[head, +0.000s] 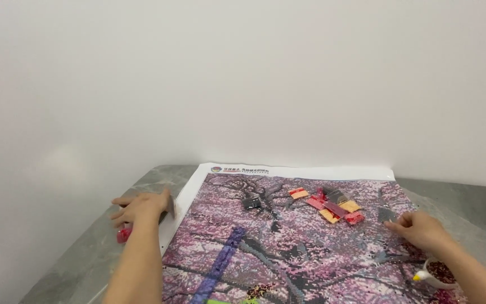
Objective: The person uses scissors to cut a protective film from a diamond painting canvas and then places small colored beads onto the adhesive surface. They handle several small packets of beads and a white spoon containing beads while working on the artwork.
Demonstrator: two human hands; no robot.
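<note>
I am pressing my open left hand [140, 208] on the mostly covered pink bead-mosaic canvas [288, 247]; my right hand [420, 229] is pinching there, a few patches left.

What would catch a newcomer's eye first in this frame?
The large pink-and-grey bead canvas covering the grey table, under a bare white wall. A cluster of small red and orange packets lies on its upper middle. The left hand rests at the canvas's left edge, the right hand on its right side.
</note>
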